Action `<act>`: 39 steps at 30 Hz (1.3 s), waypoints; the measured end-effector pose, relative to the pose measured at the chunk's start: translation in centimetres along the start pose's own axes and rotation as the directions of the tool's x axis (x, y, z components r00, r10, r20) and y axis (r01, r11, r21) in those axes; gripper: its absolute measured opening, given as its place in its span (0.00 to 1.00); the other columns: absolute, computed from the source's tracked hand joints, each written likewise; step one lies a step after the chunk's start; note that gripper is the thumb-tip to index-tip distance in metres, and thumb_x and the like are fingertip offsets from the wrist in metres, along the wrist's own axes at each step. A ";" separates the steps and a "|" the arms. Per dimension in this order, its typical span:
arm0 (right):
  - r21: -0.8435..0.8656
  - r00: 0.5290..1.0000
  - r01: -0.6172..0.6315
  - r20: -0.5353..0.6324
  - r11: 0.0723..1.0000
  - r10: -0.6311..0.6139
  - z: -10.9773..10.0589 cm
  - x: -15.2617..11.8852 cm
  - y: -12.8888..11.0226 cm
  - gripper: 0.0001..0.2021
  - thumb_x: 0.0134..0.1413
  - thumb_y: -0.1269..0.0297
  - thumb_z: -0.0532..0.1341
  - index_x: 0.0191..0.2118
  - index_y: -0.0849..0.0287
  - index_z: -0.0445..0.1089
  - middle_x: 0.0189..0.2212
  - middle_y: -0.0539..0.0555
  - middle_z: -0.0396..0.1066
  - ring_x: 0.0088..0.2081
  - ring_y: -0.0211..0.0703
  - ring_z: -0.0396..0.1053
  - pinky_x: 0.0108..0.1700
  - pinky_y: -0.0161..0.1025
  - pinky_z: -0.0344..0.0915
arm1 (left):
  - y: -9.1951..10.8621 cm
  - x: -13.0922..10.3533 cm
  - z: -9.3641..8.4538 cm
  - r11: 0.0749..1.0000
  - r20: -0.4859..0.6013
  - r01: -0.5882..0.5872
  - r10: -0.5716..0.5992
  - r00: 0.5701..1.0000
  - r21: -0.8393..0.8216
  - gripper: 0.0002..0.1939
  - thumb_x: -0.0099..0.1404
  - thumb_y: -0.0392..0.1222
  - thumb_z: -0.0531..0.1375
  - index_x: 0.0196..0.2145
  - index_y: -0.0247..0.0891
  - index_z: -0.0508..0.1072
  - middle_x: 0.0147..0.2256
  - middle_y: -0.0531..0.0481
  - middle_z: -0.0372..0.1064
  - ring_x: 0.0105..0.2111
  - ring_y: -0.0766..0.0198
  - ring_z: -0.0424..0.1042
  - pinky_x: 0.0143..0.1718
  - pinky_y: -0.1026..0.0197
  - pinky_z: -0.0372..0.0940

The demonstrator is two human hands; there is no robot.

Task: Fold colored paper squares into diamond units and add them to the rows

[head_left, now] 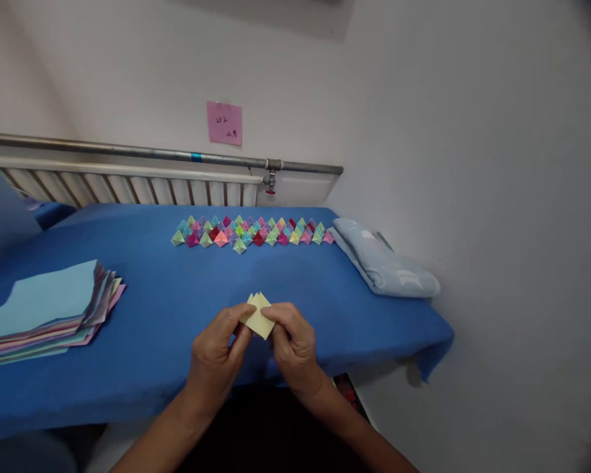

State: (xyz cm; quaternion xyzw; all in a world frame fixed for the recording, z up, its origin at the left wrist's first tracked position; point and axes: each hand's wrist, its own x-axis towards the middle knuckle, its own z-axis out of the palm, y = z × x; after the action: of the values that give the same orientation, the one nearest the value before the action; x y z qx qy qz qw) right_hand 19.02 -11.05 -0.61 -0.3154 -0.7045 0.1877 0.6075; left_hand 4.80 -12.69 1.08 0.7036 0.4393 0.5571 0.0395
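A small pale yellow piece of folded paper (260,320) is held up over the near edge of the blue-covered table, one corner pointing towards me and several peaks at its far end. My left hand (221,341) grips its left side between thumb and fingers. On the right side, my right hand (293,338) pinches it the same way, and both thumbs lie close together on the paper. Fingers behind the paper are partly hidden. Farther back stand rows of small folded paper pieces (240,246) in green, pink, red, purple and blue.
A stack of coloured paper sheets (54,292) lies at the left, light blue on top. At the right end rests a folded light blue blanket (384,259). Behind the blue cloth (142,263) are a radiator (167,190), a metal pipe (148,152) and a pink wall note (224,123).
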 end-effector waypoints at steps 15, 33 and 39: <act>0.085 0.990 -0.127 0.067 0.988 0.121 -0.3 -0.1 -0.8 0.13 0.59 0.74 0.53 0.39 0.52 0.73 0.38 0.52 0.71 0.41 0.40 0.71 0.44 0.40 0.69 | 0.1 0.8 -1.0 0.557 0.313 0.645 -0.579 0.753 -0.523 0.09 0.58 0.47 0.64 0.30 0.39 0.73 0.26 0.56 0.72 0.26 0.69 0.69 0.29 0.69 0.64; 0.231 0.884 -0.466 0.163 0.854 0.439 0.0 0.1 -0.8 0.11 0.56 0.69 0.55 0.44 0.53 0.70 0.37 0.51 0.72 0.38 0.39 0.70 0.41 0.38 0.66 | -0.7 2.0 -0.8 0.327 0.366 0.798 -0.756 0.542 -0.506 0.15 0.48 0.52 0.70 0.25 0.37 0.77 0.23 0.55 0.71 0.23 0.70 0.64 0.26 0.68 0.59; 0.333 0.675 -0.736 0.302 0.589 0.673 1.0 0.4 -1.3 0.15 0.46 0.58 0.66 0.41 0.57 0.71 0.33 0.51 0.72 0.35 0.40 0.68 0.39 0.37 0.64 | -0.7 1.9 -0.6 0.439 0.281 0.764 -0.747 0.603 -0.473 0.14 0.52 0.52 0.67 0.27 0.38 0.77 0.24 0.55 0.71 0.25 0.68 0.65 0.28 0.66 0.60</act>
State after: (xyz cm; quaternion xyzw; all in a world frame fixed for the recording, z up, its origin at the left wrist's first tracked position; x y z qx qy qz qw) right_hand 17.78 -11.59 0.31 -0.4126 -0.5032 0.5851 0.4839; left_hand 3.89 -11.25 2.29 0.3979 0.5254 0.5704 0.4901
